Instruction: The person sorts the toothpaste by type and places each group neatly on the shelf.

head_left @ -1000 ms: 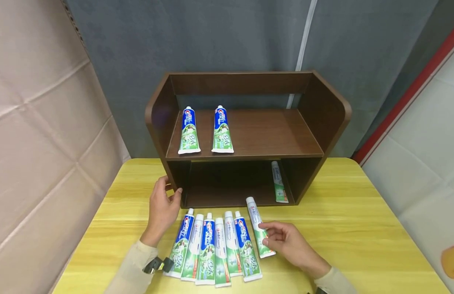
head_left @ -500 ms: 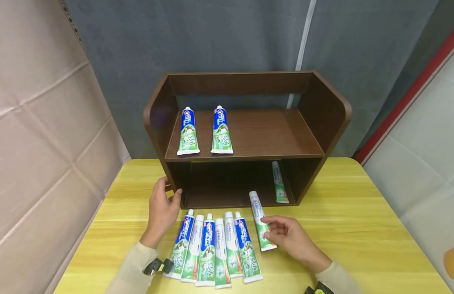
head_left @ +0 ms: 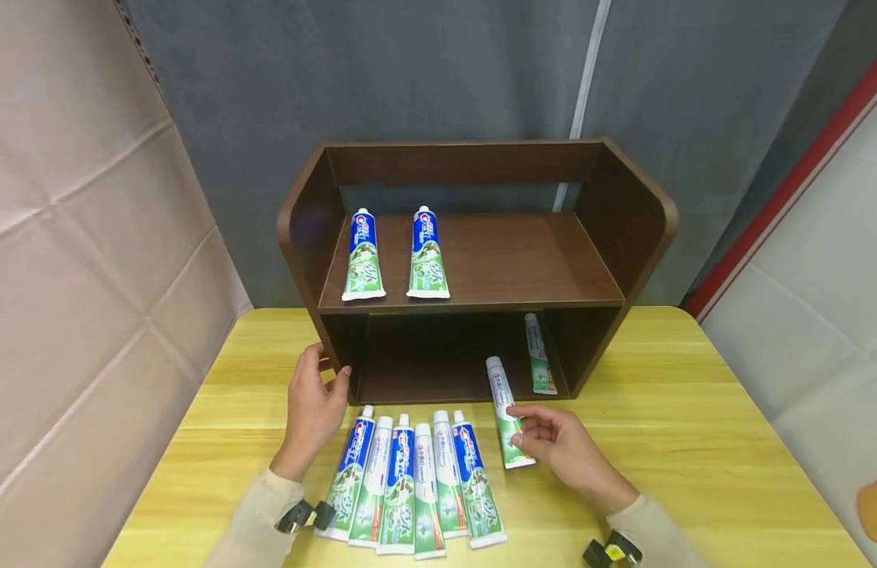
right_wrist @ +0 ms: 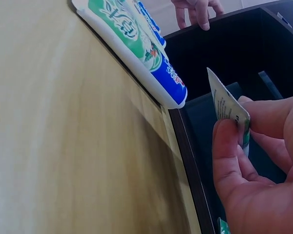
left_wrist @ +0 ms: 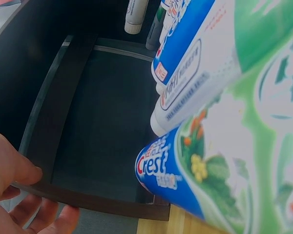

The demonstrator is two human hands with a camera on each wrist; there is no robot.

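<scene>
My right hand (head_left: 545,438) pinches a white and green toothpaste tube (head_left: 505,410) near its crimped end (right_wrist: 227,105). The tube's cap points into the lower opening of the dark brown wooden shelf (head_left: 474,304). My left hand (head_left: 318,394) grips the shelf's lower left front corner (left_wrist: 44,183), thumb on the inner edge. Several toothpaste tubes (head_left: 417,481) lie side by side on the yellow table (head_left: 694,442) between my hands. Two blue and green tubes (head_left: 363,254) lie on the upper shelf board. One white tube (head_left: 539,353) lies inside the lower compartment at the right.
A grey curtain hangs behind the shelf. A beige padded wall (head_left: 76,260) stands on the left and a white panel with a red edge (head_left: 800,229) on the right. The table's right half is bare wood.
My right hand has carried the white and green tube forward from the table, so its cap now reaches into the lower shelf opening. The left hand has stayed on the shelf corner.
</scene>
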